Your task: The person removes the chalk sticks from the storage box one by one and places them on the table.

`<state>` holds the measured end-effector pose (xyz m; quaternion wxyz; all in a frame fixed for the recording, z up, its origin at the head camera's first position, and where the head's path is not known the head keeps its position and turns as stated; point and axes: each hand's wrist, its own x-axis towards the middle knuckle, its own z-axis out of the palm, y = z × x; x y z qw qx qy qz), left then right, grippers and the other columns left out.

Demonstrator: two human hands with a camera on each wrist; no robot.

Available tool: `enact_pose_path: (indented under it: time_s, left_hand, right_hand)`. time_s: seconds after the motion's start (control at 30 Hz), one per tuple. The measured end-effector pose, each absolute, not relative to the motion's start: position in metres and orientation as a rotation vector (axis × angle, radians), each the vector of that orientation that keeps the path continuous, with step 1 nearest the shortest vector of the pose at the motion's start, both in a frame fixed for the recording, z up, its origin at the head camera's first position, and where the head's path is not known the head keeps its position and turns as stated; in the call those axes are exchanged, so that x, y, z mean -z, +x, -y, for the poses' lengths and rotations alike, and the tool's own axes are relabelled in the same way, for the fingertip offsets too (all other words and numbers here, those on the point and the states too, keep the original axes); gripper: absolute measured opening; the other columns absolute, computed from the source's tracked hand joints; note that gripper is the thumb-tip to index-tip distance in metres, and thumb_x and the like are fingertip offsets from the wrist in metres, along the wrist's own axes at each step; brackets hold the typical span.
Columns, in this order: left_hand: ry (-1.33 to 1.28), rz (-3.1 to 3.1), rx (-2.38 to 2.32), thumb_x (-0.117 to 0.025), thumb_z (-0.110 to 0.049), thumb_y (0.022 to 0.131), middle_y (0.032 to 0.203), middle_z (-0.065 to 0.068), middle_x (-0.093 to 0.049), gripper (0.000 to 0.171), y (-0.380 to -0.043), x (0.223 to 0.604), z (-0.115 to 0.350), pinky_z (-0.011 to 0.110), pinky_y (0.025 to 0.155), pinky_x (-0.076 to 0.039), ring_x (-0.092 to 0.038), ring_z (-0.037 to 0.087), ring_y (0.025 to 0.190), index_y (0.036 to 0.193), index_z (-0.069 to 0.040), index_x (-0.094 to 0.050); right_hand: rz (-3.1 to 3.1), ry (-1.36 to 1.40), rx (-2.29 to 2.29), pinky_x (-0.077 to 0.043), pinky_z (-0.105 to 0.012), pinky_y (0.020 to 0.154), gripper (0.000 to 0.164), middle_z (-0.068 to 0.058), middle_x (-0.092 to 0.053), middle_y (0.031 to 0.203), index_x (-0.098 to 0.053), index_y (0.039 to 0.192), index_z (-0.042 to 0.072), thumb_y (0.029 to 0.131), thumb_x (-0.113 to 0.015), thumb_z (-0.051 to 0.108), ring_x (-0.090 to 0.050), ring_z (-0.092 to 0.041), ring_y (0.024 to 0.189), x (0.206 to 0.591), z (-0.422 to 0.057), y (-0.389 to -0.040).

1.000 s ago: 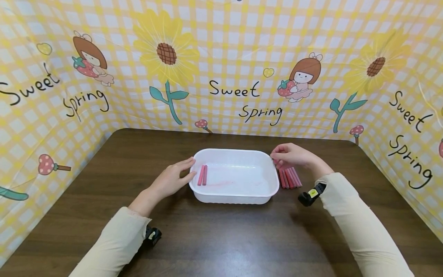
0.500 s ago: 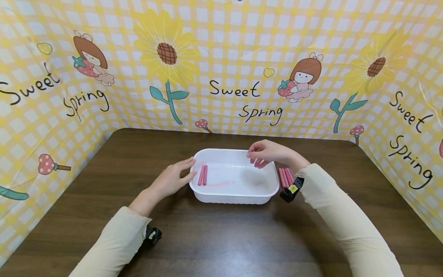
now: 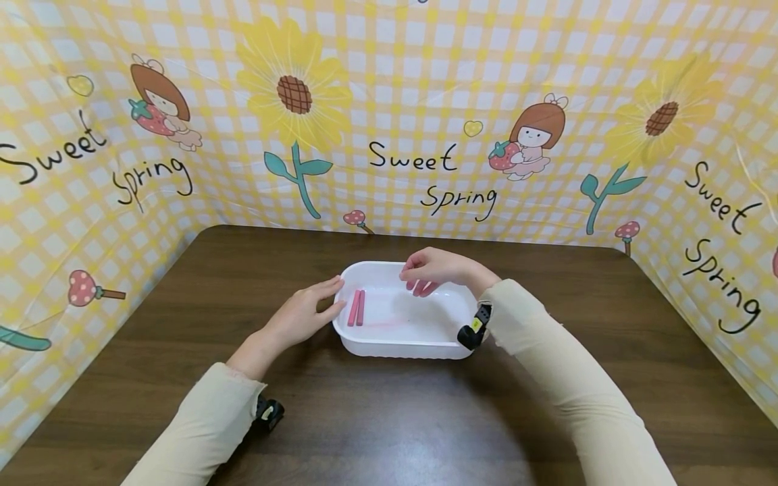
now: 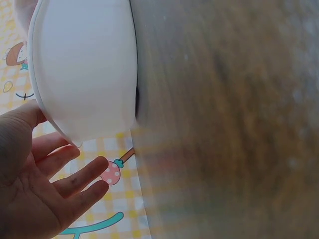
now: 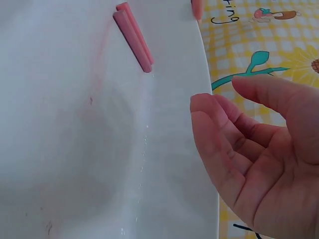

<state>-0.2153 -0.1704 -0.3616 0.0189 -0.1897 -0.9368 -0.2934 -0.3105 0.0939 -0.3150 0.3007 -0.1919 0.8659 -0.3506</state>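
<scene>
A white plastic tub (image 3: pixel 389 349) sits on the table. Two pink chalk-like sticks (image 3: pixel 356 308) lie side by side at the left end of its floor; the right wrist view shows the sticks (image 5: pixel 133 37) close up. My left hand (image 3: pixel 302 310) rests on the tub's left rim, thumb and fingers spread along it; in the left wrist view the hand (image 4: pixel 45 174) has its last two fingers off the rim. Over the tub's far side hovers my right hand (image 3: pixel 440 268). Between that hand's thumb and gently bent fingers (image 5: pixel 202 124) there is only a gap.
A dark brown wooden table (image 3: pixel 377 418) carries the tub. Behind and at both sides hangs a yellow checked cloth (image 3: pixel 401 81) with printed sunflowers and girls. Pinkish smears mark the tub's floor. The right sleeve (image 3: pixel 565 378) covers the table right of the tub.
My right hand has moved left from the tub's right rim to above its far middle. Its sleeve now hides the pink sticks right of the tub. My left hand has stayed put.
</scene>
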Motion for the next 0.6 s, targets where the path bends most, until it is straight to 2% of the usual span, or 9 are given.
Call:
enact_pose_path:
  time_s: [0.37, 0.6]
  left_hand:
    - [-0.595, 2.883, 0.879, -0.054, -0.027, 0.094, 0.145, 0.016, -0.042, 0.050, -0.217, 0.365, 0.172, 0.051, 0.109, -0.034, -0.041, 0.035, 0.133, 0.136, -0.001, -0.045]
    - [-0.578, 2.920, 0.894, -0.054, -0.030, 0.094, 0.146, 0.014, -0.041, 0.052, -0.217, 0.362, 0.171, 0.050, 0.110, -0.034, -0.039, 0.034, 0.135, 0.138, -0.004, -0.044]
  right_hand:
    - [-2.249, -0.551, 0.897, -0.057, -0.030, 0.080, 0.036, -0.014, -0.066, 0.103, -0.058, 0.117, 0.001, 0.092, -0.057, 0.028, -0.067, -0.017, 0.085, 0.318, -0.071, -0.318]
    - [-2.191, -0.550, 0.888, -0.057, -0.029, 0.082, 0.037, -0.017, -0.066, 0.108, -0.059, 0.117, 0.001, 0.092, -0.057, 0.028, -0.067, -0.017, 0.084, 0.323, -0.058, -0.324]
